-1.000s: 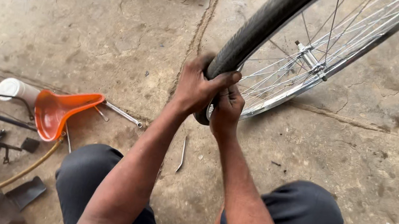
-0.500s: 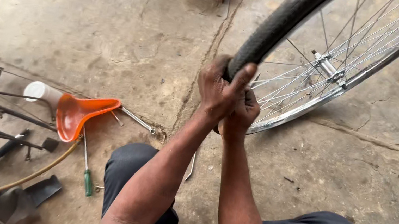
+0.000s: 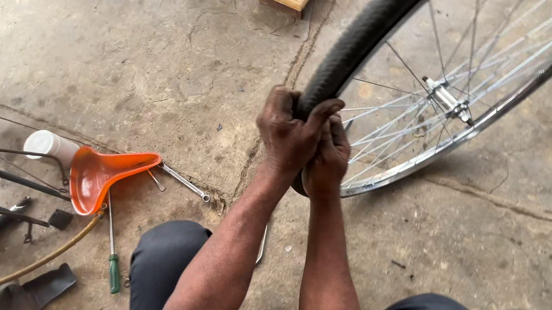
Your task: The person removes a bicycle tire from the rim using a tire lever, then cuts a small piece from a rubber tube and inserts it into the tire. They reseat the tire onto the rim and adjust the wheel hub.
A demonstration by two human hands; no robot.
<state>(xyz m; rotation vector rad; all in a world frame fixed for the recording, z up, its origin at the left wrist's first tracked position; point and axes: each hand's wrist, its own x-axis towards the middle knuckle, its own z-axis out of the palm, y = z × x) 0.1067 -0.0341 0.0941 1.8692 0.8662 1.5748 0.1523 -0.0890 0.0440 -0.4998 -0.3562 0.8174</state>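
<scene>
The wheel stands on the floor, its tyre rising just above both hands. The left hand is wrapped tight over the tyre, and the right hand, touching it, is closed on the tyre's lower edge. Well to the left hand's left lie an orange funnel and a screwdriver.

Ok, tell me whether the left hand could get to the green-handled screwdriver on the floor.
Probably yes: the screwdriver lies in the open beside the left knee, nothing over it. But the left hand grips the tyre and must let go.
</scene>
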